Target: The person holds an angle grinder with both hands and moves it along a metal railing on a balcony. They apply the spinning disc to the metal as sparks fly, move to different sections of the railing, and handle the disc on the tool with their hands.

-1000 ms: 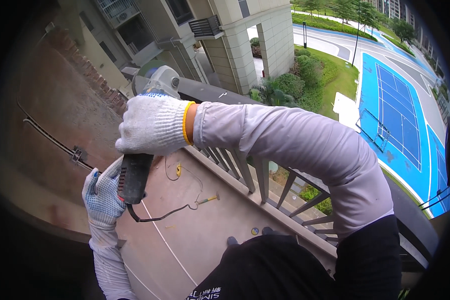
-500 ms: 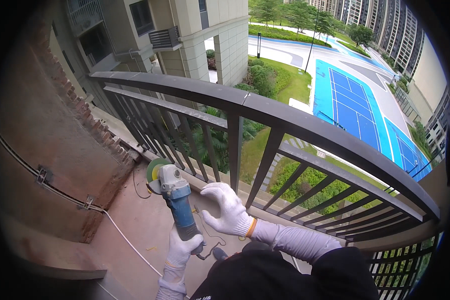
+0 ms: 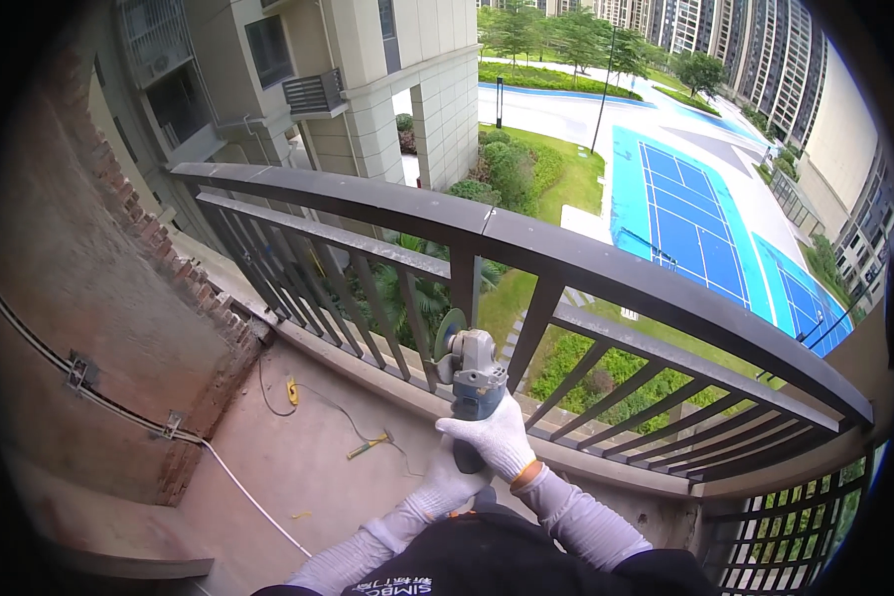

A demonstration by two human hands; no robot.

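In both white-gloved hands I hold a blue and black angle grinder (image 3: pixel 480 389) with a silver-grey head. Its thin greenish disc (image 3: pixel 449 334) is upright and lies close to the railing's uprights; whether it touches one I cannot tell. My right hand (image 3: pixel 499 437) is closed round the grinder's body just behind the head. Lower down, my left hand (image 3: pixel 447 483) grips the rear end, its fingers partly hidden. In front of the tool runs the dark metal balcony railing (image 3: pixel 368 199), with a joint mark on its top rail.
A hammer (image 3: pixel 370 444) lies on the balcony floor (image 3: pixel 258 467), near a yellow tool (image 3: pixel 292 391) and a dark cord. A white cable crosses at left from the rough wall (image 3: pixel 139 298) with exposed brick. Beyond the railing, far below, are greenery and a blue court (image 3: pixel 687 214).
The grinder has moved right, toward the railing's middle. My right hand, earlier open beside it, has closed round its body. The hammer and yellow tool now show.
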